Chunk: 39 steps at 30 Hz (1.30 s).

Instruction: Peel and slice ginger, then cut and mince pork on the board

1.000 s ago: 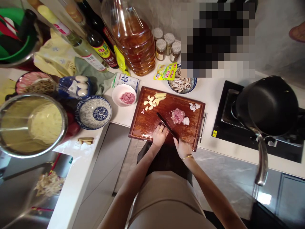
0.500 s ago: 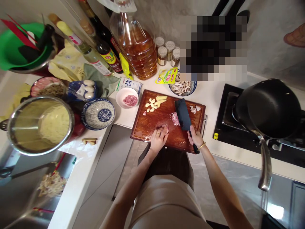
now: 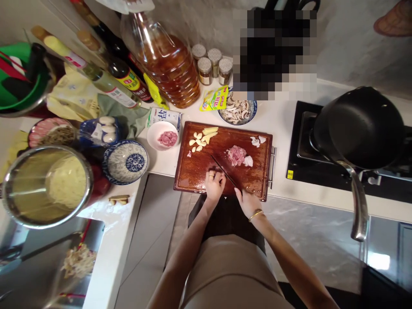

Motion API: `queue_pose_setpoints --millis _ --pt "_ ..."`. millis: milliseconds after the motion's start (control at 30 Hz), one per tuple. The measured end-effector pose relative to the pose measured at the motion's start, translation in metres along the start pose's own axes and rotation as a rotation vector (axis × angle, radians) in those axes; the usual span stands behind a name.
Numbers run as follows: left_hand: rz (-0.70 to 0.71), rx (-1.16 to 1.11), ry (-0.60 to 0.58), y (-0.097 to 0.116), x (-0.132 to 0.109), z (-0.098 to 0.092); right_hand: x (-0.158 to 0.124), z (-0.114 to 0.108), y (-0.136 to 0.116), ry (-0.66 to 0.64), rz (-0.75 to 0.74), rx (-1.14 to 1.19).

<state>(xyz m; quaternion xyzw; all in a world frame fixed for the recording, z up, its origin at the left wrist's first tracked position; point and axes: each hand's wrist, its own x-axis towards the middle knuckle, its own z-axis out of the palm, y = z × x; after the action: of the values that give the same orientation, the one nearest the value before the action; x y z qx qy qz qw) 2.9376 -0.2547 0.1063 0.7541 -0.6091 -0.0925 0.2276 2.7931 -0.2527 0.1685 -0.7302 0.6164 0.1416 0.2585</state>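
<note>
My right hand (image 3: 249, 202) is wrapped round the handle of a cleaver (image 3: 224, 171), whose dark blade stands nearly edge-on over the wooden cutting board (image 3: 193, 171). Close to the blade's left side, my left hand (image 3: 215, 184) has its fingers curled down on a piece of raw meat, mostly hidden beneath them. A heap of cut raw meat (image 3: 236, 155) lies just beyond the blade, with a pale piece at its right. Garlic cloves (image 3: 197, 141) and ginger pieces (image 3: 210, 133) occupy the board's far left, and pale scraps (image 3: 257, 140) its far right corner.
A white bowl of meat (image 3: 167, 138) and a patterned bowl (image 3: 125, 162) stand left of the board. Behind it are a bowl of sliced mushrooms (image 3: 238, 109), jars and a large oil jug (image 3: 174, 68). A wok (image 3: 357, 128) sits on the stove at right.
The cleaver has swung left from lying flat by the meat heap to edge-on beside my left hand. The meat heap looks larger and has a pale piece by it. The view has shifted slightly.
</note>
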Motion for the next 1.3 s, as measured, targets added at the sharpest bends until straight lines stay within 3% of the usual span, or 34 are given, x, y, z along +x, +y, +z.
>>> queue_pose_setpoints --millis 133,333,500,633,767,833,900,1000,1067,1167,1300 --pt "0.018 -0.006 0.000 -0.002 0.000 0.002 0.009 -0.003 -0.006 -0.037 0.006 0.023" --pt "0.020 -0.021 -0.007 -0.004 0.000 0.003 0.001 0.001 -0.002 -0.040 0.030 0.067" --pt "0.062 -0.034 -0.014 -0.005 -0.003 0.002 0.027 0.002 -0.007 -0.003 0.003 0.163" --pt "0.072 -0.044 0.012 -0.008 -0.005 0.000 0.051 -0.003 0.016 0.008 -0.011 0.425" --pt "0.075 -0.064 0.032 -0.009 -0.008 -0.007 0.060 -0.009 0.047 -0.122 0.094 0.882" --pt "0.078 -0.084 0.025 -0.008 -0.009 -0.011 0.059 -0.013 0.054 -0.154 0.122 1.006" --pt "0.069 -0.103 0.015 -0.006 -0.010 -0.014 0.054 -0.017 0.053 -0.099 0.109 0.936" --pt "0.035 -0.127 0.012 -0.004 -0.007 -0.016 0.036 -0.020 0.040 0.084 0.010 0.589" --pt "-0.020 -0.136 0.017 -0.002 -0.005 -0.015 0.020 -0.018 0.027 0.135 -0.055 0.361" --pt "-0.116 -0.144 0.026 0.000 -0.002 -0.012 0.000 -0.009 0.008 0.076 -0.048 0.156" --pt "-0.150 -0.155 0.029 0.003 -0.001 -0.007 -0.011 0.002 -0.008 0.017 0.005 0.063"
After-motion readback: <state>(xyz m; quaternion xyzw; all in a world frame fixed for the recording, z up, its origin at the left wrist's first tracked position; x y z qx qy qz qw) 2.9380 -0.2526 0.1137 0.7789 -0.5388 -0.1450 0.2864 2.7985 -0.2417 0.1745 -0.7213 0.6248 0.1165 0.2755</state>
